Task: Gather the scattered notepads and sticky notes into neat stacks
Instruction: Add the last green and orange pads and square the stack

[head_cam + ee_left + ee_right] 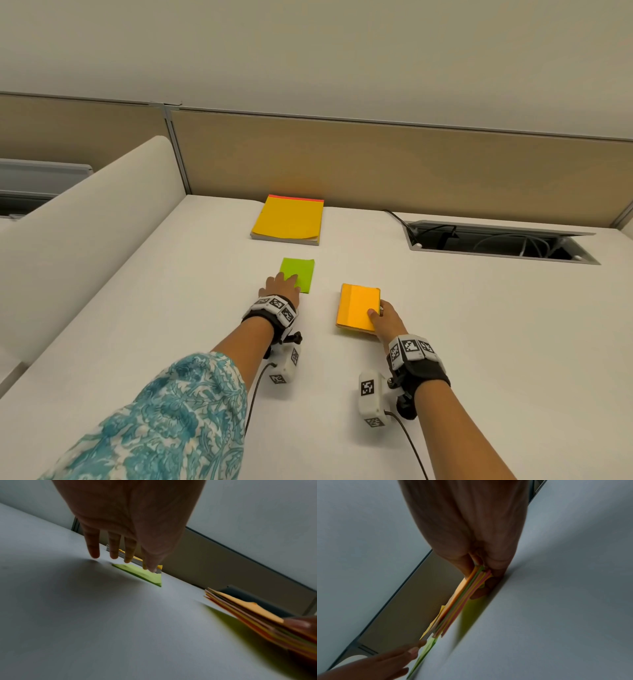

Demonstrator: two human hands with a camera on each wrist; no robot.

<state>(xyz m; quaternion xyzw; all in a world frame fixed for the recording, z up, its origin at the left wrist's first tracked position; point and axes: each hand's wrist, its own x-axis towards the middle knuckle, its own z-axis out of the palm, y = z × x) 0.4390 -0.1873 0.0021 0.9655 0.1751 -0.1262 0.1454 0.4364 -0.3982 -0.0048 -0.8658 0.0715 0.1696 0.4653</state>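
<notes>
A green sticky-note pad (298, 274) lies flat on the white desk (171, 325). My left hand (279, 286) reaches over its near left corner with straight fingers (130, 550) spread just above the green pad (145, 575). To the right, my right hand (385, 318) pinches the near right corner of an orange-topped stack of sticky notes (358, 306), thumb on top. The right wrist view shows this multicoloured stack (464, 601) lifted off the desk at the gripped end. A large yellow notepad (287, 221) with a red top edge lies farther back.
A tan partition (376, 164) runs along the desk's back edge. An open cable well (496, 245) with wires sits at the back right. A white padded divider (78, 219) borders the desk on the left.
</notes>
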